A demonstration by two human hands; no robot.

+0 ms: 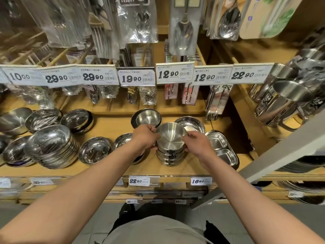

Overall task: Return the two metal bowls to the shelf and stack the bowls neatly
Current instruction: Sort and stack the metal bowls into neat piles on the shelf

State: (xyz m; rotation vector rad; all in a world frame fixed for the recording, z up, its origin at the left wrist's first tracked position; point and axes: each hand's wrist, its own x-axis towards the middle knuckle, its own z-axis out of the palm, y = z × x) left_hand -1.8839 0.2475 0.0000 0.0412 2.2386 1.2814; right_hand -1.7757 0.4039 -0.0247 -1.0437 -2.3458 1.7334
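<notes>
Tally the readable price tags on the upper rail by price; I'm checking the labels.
10.00 tag: 1
29.90 tags: 2
19.90 tag: 1
12.90 tags: 2
22.90 tag: 1
Total: 7

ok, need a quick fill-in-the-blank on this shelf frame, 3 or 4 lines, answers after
1. Both hands, left hand and right hand, hold the top bowl of a ____ of metal bowls.
2. The price tag on the shelf edge just below the left wrist reads ____.
3. Right of the bowl stack lies a divided metal ____ with compartments.
4. The top bowl's opening faces ____.

Missing words: stack; 22.90; tray; up
</notes>
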